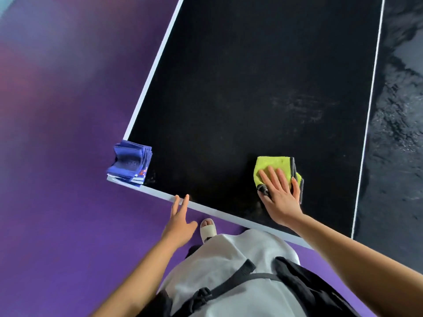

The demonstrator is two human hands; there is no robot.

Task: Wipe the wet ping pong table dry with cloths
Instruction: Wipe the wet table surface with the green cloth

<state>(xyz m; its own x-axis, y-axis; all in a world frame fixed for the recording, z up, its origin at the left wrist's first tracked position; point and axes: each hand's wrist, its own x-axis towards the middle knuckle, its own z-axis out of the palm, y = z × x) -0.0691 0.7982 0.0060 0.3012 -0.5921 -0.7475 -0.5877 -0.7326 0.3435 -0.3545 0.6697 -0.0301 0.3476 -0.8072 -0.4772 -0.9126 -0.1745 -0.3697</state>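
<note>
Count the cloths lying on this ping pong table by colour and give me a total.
Yellow-green microfibre cloth, under the flat right hand: 1
Folded blue cloth, at the table corner: 1
Total: 2

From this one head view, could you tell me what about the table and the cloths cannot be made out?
- Yellow cloth: its near part is hidden under the right hand.
- Blue cloths on the corner: how many are in the stack is too small to tell.
- Table: far end and right part are cut off by the frame edges.
- Left hand: whether its fingertips touch the table edge is unclear.
</note>
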